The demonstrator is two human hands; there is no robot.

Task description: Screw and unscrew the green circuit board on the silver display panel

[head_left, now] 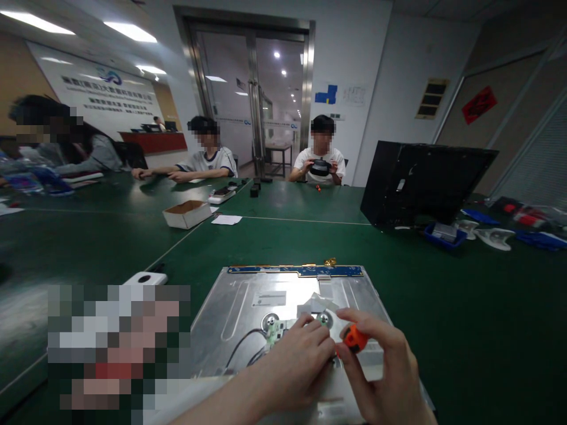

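My right hand (392,369) pinches the orange-and-black handle of a screwdriver (355,338) between thumb and fingers. Close beside it, my left hand (301,354) has its fingers curled together at the screwdriver's lower end; what they grip is hidden. Both hands are over the silvery metal back of a flat display panel (234,313). A small green circuit board (275,332) shows partly from under my left hand, with black cables (241,342) running off it. A blue circuit strip (292,271) lines the panel's far edge.
On the green table (283,242) are an open cardboard box (186,214), white paper (227,219) and a white device (146,278). A large black casing (425,183) stands at right beside a blue tray (445,234). Several people sit across the table; one holds a black object (319,167).
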